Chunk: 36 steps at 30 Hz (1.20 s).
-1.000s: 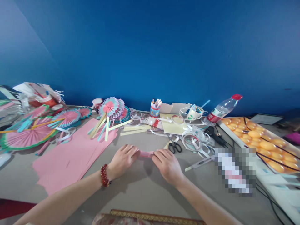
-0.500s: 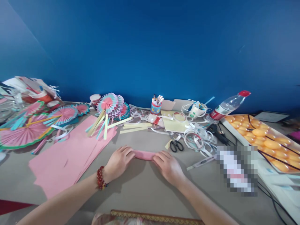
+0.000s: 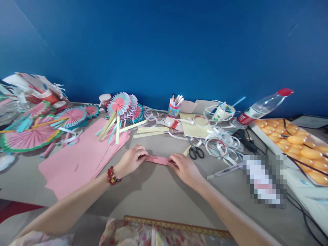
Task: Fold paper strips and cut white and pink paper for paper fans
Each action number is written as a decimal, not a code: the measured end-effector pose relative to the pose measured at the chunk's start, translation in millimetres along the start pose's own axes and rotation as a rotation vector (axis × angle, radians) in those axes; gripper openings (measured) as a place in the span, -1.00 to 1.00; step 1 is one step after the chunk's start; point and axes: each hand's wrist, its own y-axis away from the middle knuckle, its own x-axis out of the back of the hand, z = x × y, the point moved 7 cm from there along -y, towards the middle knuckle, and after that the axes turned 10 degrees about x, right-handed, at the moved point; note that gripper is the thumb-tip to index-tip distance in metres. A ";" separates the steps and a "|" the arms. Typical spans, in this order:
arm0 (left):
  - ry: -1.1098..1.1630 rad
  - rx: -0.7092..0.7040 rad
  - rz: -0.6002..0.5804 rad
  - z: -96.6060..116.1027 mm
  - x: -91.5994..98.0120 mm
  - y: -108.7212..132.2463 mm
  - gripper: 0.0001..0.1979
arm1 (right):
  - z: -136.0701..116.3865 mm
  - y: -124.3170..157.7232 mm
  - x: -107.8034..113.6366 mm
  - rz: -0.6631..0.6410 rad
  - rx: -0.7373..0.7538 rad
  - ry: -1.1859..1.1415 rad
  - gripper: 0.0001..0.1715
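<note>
Head view: pink paper strip (image 3: 158, 160) now straighter, less bowed than a sec ago, so prob. better creased. L hand (image 3: 130, 160) & R hand (image 3: 185, 168) pinch its opp. ends, fingers bunched; strip's at mid desk (image 3: 156, 191), b/w near & far edges.

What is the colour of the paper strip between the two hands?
The paper strip is pink; the head view shows it best.
</note>
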 end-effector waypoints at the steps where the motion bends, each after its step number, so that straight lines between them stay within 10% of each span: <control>1: 0.008 0.003 -0.020 -0.6 0.5 -1.9 -0.83 | 0.9 -2.2 -0.2 -0.027 -0.018 -0.006 -0.84; 36: -0.043 -0.028 -0.144 0.2 6.0 -5.2 -0.81 | 7.8 -13.7 -0.7 -0.133 -0.096 -0.014 -0.82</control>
